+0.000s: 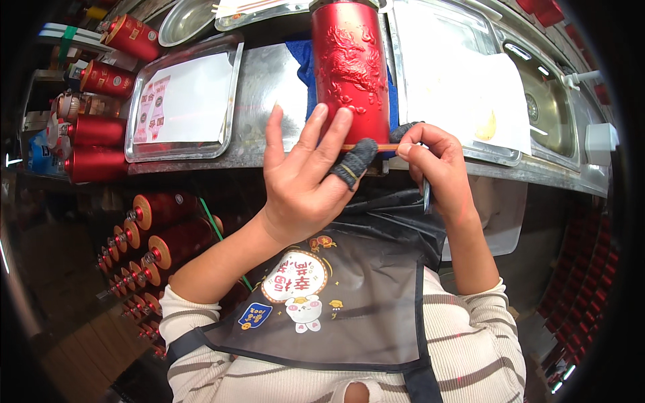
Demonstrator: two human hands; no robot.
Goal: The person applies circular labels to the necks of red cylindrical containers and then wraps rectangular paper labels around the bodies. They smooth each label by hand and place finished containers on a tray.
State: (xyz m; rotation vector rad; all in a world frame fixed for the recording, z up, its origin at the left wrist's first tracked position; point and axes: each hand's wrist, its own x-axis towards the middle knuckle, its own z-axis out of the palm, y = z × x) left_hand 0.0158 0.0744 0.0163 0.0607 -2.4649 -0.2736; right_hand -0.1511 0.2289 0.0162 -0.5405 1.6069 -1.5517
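A large red cylinder [351, 74] with raised relief lies lengthwise on a blue cloth [304, 64] on the metal worktop. My left hand [299, 178] has its fingers spread, with fingertips against the cylinder's left side. Its thumb, in a dark knitted finger cover [356, 163], presses at the near end by a thin orange-brown strip [384, 147]. That strip runs across the cylinder's near edge. My right hand [440, 164] pinches the strip's right end, and a slim metal tool [426, 195] sticks out below its fingers. Another dark knitted cover shows on a right fingertip, partly hidden.
Left stands a metal tray [235, 94] with white paper; right, another tray [504, 158] holds white sheets beside a metal sink [554, 107]. A metal bowl [188, 23] sits at the far left. Several red cylinders [101, 164] line the left side, with more below the worktop.
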